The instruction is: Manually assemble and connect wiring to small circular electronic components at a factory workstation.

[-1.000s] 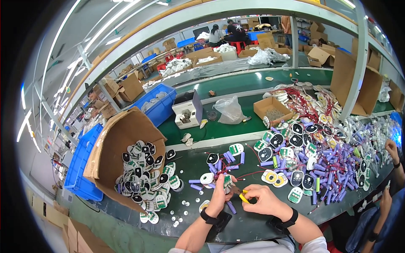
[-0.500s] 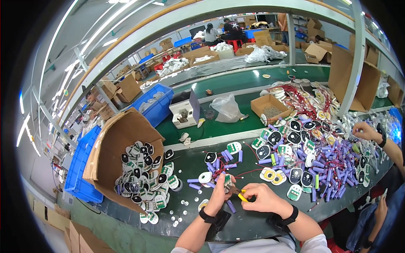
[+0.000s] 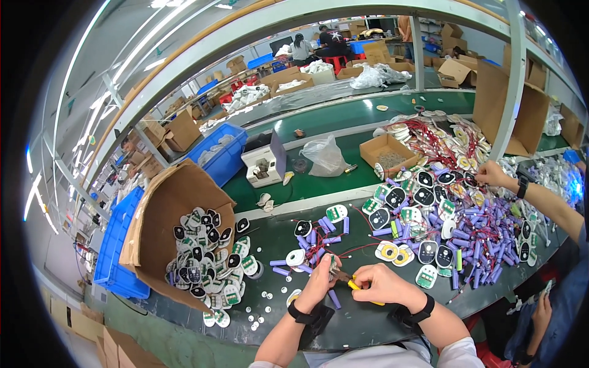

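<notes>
My left hand [image 3: 315,286] is closed around a small part with a green circuit board [image 3: 332,265], mostly covered by the fingers. My right hand [image 3: 388,284] grips yellow-handled pliers [image 3: 353,285]; their metal jaws point left and meet the part at my left fingertips. Whether the jaws are closed cannot be made out. Just beyond my left hand lie purple cylindrical batteries [image 3: 328,224] with red wires and a white oval piece [image 3: 296,257]. One purple battery [image 3: 334,299] hangs or lies below my hands.
At left, a cardboard box [image 3: 144,245] on its side spills white-and-black oval pieces. Batteries, boards and red wires form a large heap [image 3: 478,245] at right, where a co-worker's hand [image 3: 494,176] reaches in. A small carton [image 3: 388,153] and plastic bag [image 3: 325,156] stand behind.
The co-worker's hand at right has come down and left onto the heap's far side. My pliers have tilted slightly, with more yellow handle showing under my right hand. The view has shifted a little.
</notes>
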Tool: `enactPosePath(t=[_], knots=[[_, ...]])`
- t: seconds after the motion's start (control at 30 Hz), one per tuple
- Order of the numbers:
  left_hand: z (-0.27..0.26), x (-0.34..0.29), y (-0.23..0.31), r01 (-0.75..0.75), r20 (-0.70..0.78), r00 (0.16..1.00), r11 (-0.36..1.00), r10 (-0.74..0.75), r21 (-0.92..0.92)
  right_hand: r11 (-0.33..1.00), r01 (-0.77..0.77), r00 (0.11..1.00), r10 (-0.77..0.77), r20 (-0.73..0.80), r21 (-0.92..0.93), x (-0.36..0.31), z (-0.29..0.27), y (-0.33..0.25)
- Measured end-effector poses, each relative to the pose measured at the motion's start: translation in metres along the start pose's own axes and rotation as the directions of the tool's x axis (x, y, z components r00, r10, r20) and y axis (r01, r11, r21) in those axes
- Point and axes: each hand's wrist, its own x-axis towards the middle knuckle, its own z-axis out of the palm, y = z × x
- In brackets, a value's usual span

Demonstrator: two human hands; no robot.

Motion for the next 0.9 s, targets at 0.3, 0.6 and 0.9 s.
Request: enactPosePath(t=[0.3,0.6,0.9], knots=[[0.001,0.002,-0.004,0.000,0.008,1.000,1.000,0.000,0.014,0.998,-0.061,0.998,0.061,0.010,-0.025,-0.001,-0.001,0.000],[0.003,0.001,-0.004,-0.047,-0.023,0.998,0.991,0.050,0.123,0.974,0.069,0.998,-0.070,0.003,-0.217,-0.004,0.000,-0.009],[0.003,0.005,-0.007,0.005,-0.029,1.000,0.997,-0.008,-0.083,0.980,-0.174,0.980,0.163,0.113,0.097,-0.001,0.000,0.007]])
